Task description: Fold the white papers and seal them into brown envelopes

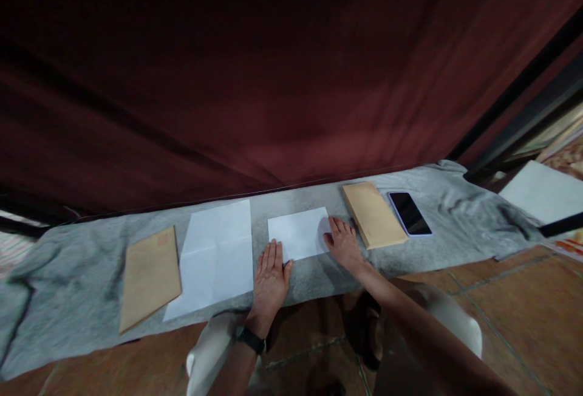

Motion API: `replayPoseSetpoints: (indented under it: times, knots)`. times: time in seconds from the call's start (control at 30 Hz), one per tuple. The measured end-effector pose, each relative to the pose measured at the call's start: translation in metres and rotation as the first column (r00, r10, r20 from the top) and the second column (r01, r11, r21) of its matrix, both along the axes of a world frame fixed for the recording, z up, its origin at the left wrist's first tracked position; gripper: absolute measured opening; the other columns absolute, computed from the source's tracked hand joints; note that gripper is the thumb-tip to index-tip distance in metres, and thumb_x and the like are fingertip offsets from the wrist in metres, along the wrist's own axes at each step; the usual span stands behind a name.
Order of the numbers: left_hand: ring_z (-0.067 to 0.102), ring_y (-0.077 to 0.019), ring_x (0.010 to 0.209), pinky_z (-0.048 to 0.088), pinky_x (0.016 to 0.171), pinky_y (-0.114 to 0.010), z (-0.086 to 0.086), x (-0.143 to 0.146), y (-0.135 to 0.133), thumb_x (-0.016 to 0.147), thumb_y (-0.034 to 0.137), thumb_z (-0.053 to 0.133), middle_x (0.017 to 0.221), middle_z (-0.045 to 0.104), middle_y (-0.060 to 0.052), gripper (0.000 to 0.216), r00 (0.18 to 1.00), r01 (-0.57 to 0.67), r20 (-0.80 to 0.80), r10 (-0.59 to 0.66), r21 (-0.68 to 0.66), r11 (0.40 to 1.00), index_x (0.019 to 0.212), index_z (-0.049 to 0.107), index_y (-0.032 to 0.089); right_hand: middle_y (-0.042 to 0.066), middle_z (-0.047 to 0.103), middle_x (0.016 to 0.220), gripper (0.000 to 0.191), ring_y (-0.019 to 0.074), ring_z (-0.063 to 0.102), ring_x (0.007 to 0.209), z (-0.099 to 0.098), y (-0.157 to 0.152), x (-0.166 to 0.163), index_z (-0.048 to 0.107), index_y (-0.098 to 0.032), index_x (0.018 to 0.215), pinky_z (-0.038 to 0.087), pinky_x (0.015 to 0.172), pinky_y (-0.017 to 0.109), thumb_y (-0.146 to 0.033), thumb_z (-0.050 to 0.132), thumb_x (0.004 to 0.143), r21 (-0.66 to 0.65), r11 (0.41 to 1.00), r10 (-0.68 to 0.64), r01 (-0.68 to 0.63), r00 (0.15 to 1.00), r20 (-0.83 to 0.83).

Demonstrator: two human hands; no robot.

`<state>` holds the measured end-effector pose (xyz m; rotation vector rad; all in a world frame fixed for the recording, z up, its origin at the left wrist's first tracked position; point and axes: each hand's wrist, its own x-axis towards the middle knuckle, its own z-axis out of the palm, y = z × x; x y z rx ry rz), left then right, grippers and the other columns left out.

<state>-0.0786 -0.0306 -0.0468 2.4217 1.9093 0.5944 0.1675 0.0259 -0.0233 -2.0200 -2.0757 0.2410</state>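
A small white sheet of paper point(298, 233), perhaps folded, lies flat on the grey cloth in front of me. My left hand point(271, 277) rests at its left end, fingers stretched out and palm down. At the right end, my right hand point(342, 243) lies with its fingertips on the paper's edge, fingers extended. To the left is a larger white sheet point(218, 256) with visible crease lines. Just right of my right hand sits a brown envelope stack point(376, 214).
Another brown envelope point(150, 277) with a red mark overlaps the large sheet's left side. A phone point(412, 214) lies at the right. The grey cloth point(82, 280) covers a long narrow surface before a dark red curtain point(282, 110). Tiled floor point(523, 311) shows below.
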Motion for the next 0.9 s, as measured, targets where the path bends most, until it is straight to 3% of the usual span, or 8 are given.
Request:
replayPoseSetpoints:
  times: [0.23, 0.43, 0.5, 0.6, 0.67, 0.77, 0.83, 0.9]
  knots:
    - [0.04, -0.0326, 0.146, 0.037, 0.117, -0.053, -0.007, -0.004, 0.004, 0.101, 0.046, 0.04, 0.155, 0.046, -0.019, 0.059, 0.997, 0.019, 0.069, -0.022, 0.035, 0.999, 0.148, 0.047, 0.01, 0.019, 0.067, 0.122, 0.043, 0.0274, 0.067, 0.104, 0.02, 0.014, -0.004, 0.053, -0.011, 0.136, 0.049, 0.087, 0.035, -0.025, 0.05, 0.095, -0.22, 0.96, -0.22, 0.174, 0.954, -0.203]
    - [0.04, -0.0323, 0.146, 0.037, 0.118, -0.055, -0.009, -0.009, 0.008, 0.1, 0.048, 0.043, 0.155, 0.047, -0.017, 0.058, 0.988, 0.037, 0.152, -0.037, 0.003, 0.999, 0.145, 0.051, 0.014, 0.006, 0.069, 0.079, 0.013, 0.0234, 0.068, 0.082, 0.024, 0.018, 0.01, 0.068, -0.017, 0.093, 0.051, 0.069, 0.03, -0.025, 0.062, 0.085, -0.433, 0.897, -0.359, 0.093, 0.726, -0.587]
    - [0.042, -0.0323, 0.145, 0.037, 0.118, -0.055, -0.004, -0.008, 0.011, 0.099, 0.049, 0.044, 0.155, 0.047, -0.017, 0.056, 0.973, 0.033, 0.229, -0.026, -0.027, 0.999, 0.143, 0.053, 0.015, 0.002, 0.065, 0.069, 0.009, 0.0199, 0.066, 0.072, 0.026, 0.014, 0.017, 0.067, -0.02, 0.082, 0.052, 0.061, 0.028, -0.028, 0.066, 0.082, -0.46, 0.887, -0.381, 0.027, 0.606, -0.699]
    - [0.038, -0.0306, 0.147, 0.034, 0.121, -0.052, 0.011, -0.005, 0.013, 0.099, 0.05, 0.045, 0.16, 0.039, -0.015, 0.057, 0.913, -0.045, 0.404, 0.058, -0.042, 0.998, 0.146, 0.049, 0.018, 0.0, 0.066, 0.074, 0.014, 0.0173, 0.064, 0.069, 0.031, 0.006, 0.022, 0.066, -0.023, 0.083, 0.057, 0.061, 0.029, -0.03, 0.074, 0.075, -0.469, 0.878, -0.443, -0.091, 0.212, -0.871]
    - [0.033, -0.0292, 0.15, 0.029, 0.124, -0.05, 0.021, -0.001, 0.011, 0.098, 0.05, 0.047, 0.162, 0.035, -0.014, 0.06, 0.831, -0.151, 0.536, 0.149, -0.041, 0.988, 0.15, 0.043, 0.019, 0.001, 0.07, 0.083, 0.021, 0.0176, 0.066, 0.074, 0.035, 0.002, 0.021, 0.065, -0.024, 0.086, 0.06, 0.066, 0.031, -0.03, 0.078, 0.072, -0.446, 0.884, -0.452, -0.14, -0.017, -0.892]
    - [0.037, -0.0305, 0.148, 0.033, 0.122, -0.049, 0.032, 0.007, 0.005, 0.096, 0.051, 0.051, 0.159, 0.04, -0.016, 0.063, 0.613, -0.254, 0.726, 0.31, -0.191, 0.948, 0.149, 0.042, 0.018, 0.003, 0.072, 0.092, 0.028, 0.0186, 0.069, 0.082, 0.037, -0.005, 0.012, 0.062, -0.023, 0.088, 0.061, 0.077, 0.035, -0.03, 0.081, 0.07, -0.433, 0.892, -0.453, -0.132, -0.25, -0.856]
    - [0.051, -0.0312, 0.139, 0.044, 0.114, -0.049, 0.037, 0.016, 0.002, 0.096, 0.051, 0.052, 0.151, 0.051, -0.018, 0.06, 0.383, -0.172, 0.823, 0.42, -0.383, 0.907, 0.145, 0.045, 0.018, 0.002, 0.072, 0.092, 0.031, 0.0191, 0.07, 0.086, 0.035, -0.013, 0.001, 0.06, -0.023, 0.088, 0.06, 0.085, 0.037, -0.03, 0.083, 0.068, -0.439, 0.888, -0.458, -0.138, -0.362, -0.812]
    - [0.065, -0.0301, 0.123, 0.054, 0.103, -0.048, 0.041, 0.029, 0.0, 0.096, 0.05, 0.054, 0.135, 0.064, -0.019, 0.052, 0.131, 0.022, 0.836, 0.532, -0.539, 0.842, 0.137, 0.053, 0.017, 0.002, 0.072, 0.091, 0.033, 0.0202, 0.071, 0.088, 0.03, -0.027, -0.012, 0.06, -0.022, 0.089, 0.058, 0.089, 0.039, -0.032, 0.084, 0.068, -0.424, 0.882, -0.471, -0.206, -0.407, -0.783]
